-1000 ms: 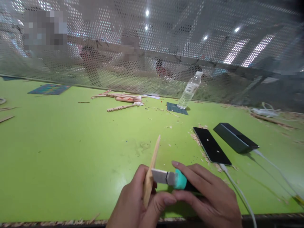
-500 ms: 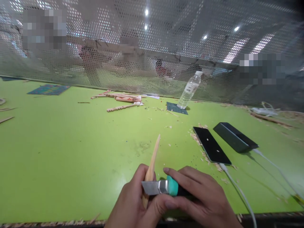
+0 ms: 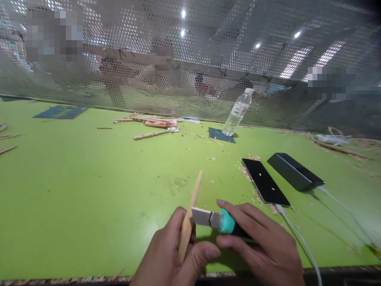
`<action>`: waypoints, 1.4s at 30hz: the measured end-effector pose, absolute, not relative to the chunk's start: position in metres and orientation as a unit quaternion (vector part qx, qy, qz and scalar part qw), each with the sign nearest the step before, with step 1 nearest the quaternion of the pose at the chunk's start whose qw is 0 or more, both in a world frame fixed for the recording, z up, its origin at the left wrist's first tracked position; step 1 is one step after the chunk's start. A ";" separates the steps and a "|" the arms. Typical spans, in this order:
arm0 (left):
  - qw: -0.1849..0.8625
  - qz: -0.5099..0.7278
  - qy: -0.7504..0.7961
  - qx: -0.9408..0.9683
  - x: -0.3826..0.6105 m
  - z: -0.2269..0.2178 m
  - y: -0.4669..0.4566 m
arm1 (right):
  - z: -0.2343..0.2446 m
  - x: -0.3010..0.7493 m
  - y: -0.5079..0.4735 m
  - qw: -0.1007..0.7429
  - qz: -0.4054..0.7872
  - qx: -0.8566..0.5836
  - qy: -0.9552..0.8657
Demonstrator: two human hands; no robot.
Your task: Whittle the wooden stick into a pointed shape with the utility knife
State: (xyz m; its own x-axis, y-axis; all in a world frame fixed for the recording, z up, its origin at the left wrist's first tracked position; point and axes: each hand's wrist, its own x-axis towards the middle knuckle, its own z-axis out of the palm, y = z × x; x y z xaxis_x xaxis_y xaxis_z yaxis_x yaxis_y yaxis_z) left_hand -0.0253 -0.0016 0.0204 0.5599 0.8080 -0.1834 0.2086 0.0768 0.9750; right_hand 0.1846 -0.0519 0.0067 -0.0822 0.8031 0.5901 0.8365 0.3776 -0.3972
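My left hand (image 3: 171,258) is closed around the lower end of a thin wooden stick (image 3: 192,210) that points up and away, tapering to a tip. My right hand (image 3: 262,246) grips a knife (image 3: 214,220) with a teal and black handle; its short steel blade lies against the right edge of the stick, just above my left thumb. Both hands hover over the near edge of the green table (image 3: 89,190).
A black phone (image 3: 264,186) with a white cable (image 3: 297,238) and a dark power bank (image 3: 294,171) lie to the right among wood shavings. A water bottle (image 3: 237,113) and carved sticks (image 3: 154,129) lie farther back. A perforated metal screen (image 3: 190,59) borders the table.
The knife blade went down and left along the stick toward my left hand, then came back up and right to about where it was one second ago.
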 end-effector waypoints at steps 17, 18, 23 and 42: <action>0.625 0.207 0.381 0.648 -0.024 0.015 -0.001 | 0.009 0.182 -0.049 0.359 0.010 -0.498 -0.789; 0.617 0.205 0.391 0.652 -0.024 0.015 -0.002 | 0.009 0.181 -0.049 0.361 0.009 -0.503 -0.785; 0.601 0.214 0.414 0.650 -0.023 0.014 -0.004 | 0.009 0.181 -0.050 0.371 -0.001 -0.499 -0.783; 0.593 0.214 0.417 0.655 -0.020 0.015 -0.005 | 0.003 0.183 -0.052 0.354 0.022 -0.509 -0.784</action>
State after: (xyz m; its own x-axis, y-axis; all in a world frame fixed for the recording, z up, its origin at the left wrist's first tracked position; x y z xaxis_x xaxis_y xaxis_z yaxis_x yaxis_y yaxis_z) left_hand -0.0202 -0.0053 0.0152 0.5605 0.7999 -0.2145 0.2927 0.0509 0.9548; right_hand 0.1832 -0.0525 0.0028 -0.2315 0.8140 0.5327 0.7833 0.4807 -0.3942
